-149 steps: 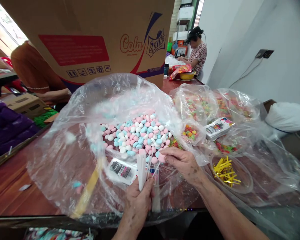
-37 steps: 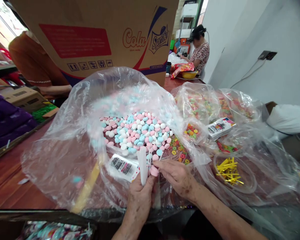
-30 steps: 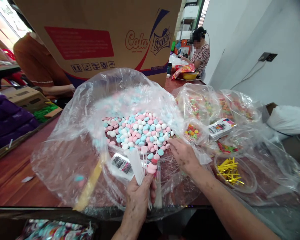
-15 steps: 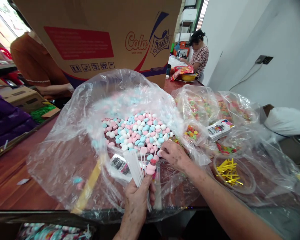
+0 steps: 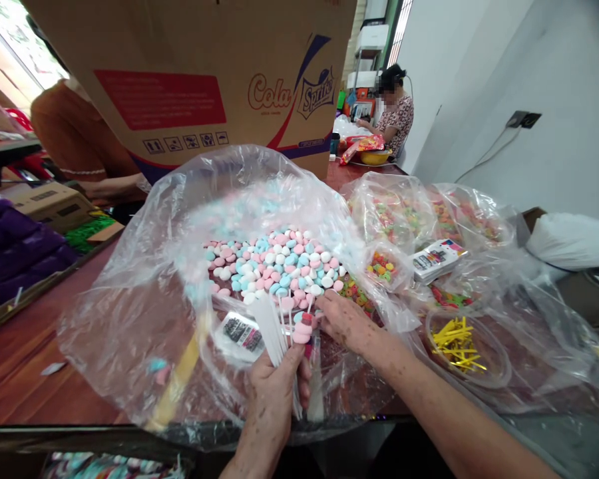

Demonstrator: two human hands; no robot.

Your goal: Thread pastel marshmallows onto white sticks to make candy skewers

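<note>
My left hand (image 5: 275, 386) is closed round a bunch of thin white sticks (image 5: 274, 326), one of them carrying pink candies (image 5: 302, 330) stacked near its top. My right hand (image 5: 344, 321) is pinched at the top of that stack, fingertips touching the candies; what it holds I cannot make out. Just beyond both hands a heap of pink, blue and white candies (image 5: 274, 266) lies in a big clear plastic bag (image 5: 144, 279). A barcoded card pack (image 5: 237, 330) lies under the plastic by my left hand.
A large Cola/Sprite cardboard box (image 5: 190, 73) stands behind the bag. To the right are bags of coloured ring candies (image 5: 394, 219), a card stack (image 5: 436, 256) and a bowl of yellow twist ties (image 5: 454, 342). One person sits at far back (image 5: 392, 113), another at left (image 5: 74, 140).
My right hand went out to the candy heap and came back to the stick. The pink stack on the stick in my left hand has grown taller.
</note>
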